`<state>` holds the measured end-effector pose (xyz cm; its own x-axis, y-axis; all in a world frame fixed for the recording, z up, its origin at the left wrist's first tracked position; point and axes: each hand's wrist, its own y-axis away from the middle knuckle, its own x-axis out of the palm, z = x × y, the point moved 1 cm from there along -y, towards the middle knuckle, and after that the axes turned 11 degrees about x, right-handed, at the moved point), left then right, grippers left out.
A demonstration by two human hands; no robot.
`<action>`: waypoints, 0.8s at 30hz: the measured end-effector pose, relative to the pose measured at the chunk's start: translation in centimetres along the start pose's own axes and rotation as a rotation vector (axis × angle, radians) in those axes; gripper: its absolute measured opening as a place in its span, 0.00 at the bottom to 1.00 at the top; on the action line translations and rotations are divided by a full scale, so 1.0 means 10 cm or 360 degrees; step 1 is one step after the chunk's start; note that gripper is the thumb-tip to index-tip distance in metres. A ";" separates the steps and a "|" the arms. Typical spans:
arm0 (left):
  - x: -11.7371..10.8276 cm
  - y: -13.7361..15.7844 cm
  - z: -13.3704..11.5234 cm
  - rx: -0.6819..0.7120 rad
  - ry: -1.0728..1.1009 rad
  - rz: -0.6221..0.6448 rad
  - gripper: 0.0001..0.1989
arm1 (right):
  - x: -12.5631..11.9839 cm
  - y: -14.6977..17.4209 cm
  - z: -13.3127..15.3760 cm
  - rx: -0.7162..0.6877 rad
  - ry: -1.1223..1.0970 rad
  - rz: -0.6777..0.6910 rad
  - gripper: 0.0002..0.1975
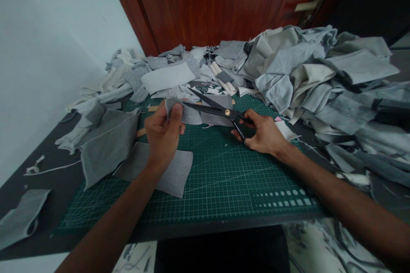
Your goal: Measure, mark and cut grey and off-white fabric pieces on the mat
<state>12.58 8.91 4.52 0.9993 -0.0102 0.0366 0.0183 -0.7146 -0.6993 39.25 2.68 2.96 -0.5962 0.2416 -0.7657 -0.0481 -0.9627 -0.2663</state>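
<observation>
My left hand pinches a grey piece of fabric between thumb and fingers, above the green cutting mat. In my right hand is a pair of black scissors with a brass-coloured pivot screw. Its blades are spread apart and point left, the lower tip at the edge of the fabric by my left thumb. Under the blades lies another grey fabric piece. A flat grey fabric piece rests on the mat, partly covered by my left forearm.
A large heap of grey and cream cloth fills the back right, with more scraps at the back left. Grey fabric lies on the mat's left side. A folded grey piece sits near the table's left edge. Behind stands a wooden door.
</observation>
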 end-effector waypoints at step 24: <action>0.06 0.00 -0.03 -0.0143 0.0216 -0.0054 0.15 | 0.01 0.01 0.01 -0.0054 0.0077 -0.0020 0.17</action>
<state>13.20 8.73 4.79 0.9844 -0.0748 0.1595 0.0431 -0.7758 -0.6295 39.10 2.55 2.94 -0.5564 0.2600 -0.7892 -0.0278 -0.9551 -0.2950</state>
